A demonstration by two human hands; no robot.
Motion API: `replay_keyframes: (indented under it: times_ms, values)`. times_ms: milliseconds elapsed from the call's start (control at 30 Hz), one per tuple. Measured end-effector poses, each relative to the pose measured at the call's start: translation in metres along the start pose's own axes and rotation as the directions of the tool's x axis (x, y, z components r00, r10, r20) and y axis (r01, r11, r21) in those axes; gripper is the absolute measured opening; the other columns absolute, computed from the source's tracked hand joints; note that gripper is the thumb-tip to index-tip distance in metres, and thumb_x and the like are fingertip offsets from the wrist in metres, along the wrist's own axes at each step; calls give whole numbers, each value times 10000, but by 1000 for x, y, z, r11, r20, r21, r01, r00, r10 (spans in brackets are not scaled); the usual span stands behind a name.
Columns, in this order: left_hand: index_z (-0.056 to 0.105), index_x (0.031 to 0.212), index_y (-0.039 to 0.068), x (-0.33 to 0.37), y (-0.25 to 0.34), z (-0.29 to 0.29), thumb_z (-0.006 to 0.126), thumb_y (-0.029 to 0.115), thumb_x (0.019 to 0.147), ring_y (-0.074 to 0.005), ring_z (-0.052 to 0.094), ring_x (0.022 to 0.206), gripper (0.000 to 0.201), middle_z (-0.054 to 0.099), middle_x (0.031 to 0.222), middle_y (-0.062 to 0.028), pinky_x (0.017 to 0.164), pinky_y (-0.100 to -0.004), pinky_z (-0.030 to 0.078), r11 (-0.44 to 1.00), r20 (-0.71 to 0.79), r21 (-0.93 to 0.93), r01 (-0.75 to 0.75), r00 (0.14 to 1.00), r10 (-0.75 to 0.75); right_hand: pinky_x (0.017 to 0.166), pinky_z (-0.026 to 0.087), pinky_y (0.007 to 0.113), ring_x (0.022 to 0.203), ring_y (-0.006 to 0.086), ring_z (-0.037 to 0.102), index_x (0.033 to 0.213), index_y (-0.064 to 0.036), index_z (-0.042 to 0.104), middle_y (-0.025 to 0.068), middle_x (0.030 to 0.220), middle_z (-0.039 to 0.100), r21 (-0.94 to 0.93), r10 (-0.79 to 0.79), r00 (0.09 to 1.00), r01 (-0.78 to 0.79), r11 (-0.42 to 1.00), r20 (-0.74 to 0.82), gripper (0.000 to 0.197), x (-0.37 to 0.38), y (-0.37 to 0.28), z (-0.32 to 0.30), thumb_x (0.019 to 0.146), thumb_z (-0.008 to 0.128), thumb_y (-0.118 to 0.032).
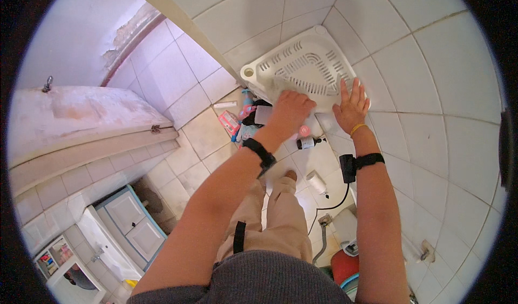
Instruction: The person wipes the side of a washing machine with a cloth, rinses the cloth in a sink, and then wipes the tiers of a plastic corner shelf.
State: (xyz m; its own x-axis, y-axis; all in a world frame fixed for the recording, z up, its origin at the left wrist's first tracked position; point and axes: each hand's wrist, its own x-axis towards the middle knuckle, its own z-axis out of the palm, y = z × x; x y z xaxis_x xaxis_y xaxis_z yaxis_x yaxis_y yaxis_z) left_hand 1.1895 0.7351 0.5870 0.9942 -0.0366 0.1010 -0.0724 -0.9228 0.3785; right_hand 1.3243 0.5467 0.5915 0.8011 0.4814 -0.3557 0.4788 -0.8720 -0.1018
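A white plastic slotted shelf (327,55) fills the tiled corner at the far side, with round sockets at its corners. My left hand (293,111) is over its near edge, fingers curled down. A pale, whitish wad (276,86) shows beside the knuckles and seems to be gripped; its kind is unclear and the hand hides part of it. My right hand (352,108) lies with fingers spread and stretched out on the shelf's near right corner, holding nothing. Both wrists wear black straps, and a yellow band circles the right one.
On the tiled floor below stand a dark bottle (306,143), a white bottle (316,182) and a pink-lidded container (304,130). Several packages, including a pink pack (229,122), lie left of them. A door (81,126) and a sink cabinet (132,225) are at left, a red bucket (344,266) at lower right.
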Motion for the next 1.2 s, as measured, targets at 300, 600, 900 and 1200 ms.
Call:
replay_keyframes:
  times_ms: [300,600,900,1200]
  values:
    - [671,1090,134,-2,-8,1,622,121,801,-235,586,1116,293,664,1119,-42,1010,-418,409,998,-56,-8,-62,997,62,1165,37,612,1502,400,-22,1587,-255,55,167,1640,-54,52,-76,996,79,996,-56,844,2,12,9,909,549,-353]
    - [674,1056,104,-7,-21,-16,693,70,733,-282,630,990,326,679,1016,-67,912,-411,460,999,-80,-34,-32,996,30,1164,30,619,1501,405,-35,1588,-236,27,178,1638,-54,56,-99,994,101,993,-38,818,-3,7,3,940,510,-367]
    - [677,1083,111,24,45,29,651,137,801,-255,636,991,285,685,1024,-54,884,-394,453,999,-161,-31,-32,987,27,1161,45,624,1499,406,-10,1588,-231,22,177,1638,-40,33,-128,985,133,991,-112,828,-3,13,11,940,524,-351]
    - [657,1082,98,-14,-17,-20,666,160,833,-289,589,1058,257,667,1061,-66,957,-412,424,996,-106,54,-69,992,75,1165,64,616,1496,395,51,1585,-211,90,162,1640,8,79,-136,963,159,984,-232,786,-5,11,19,940,520,-341]
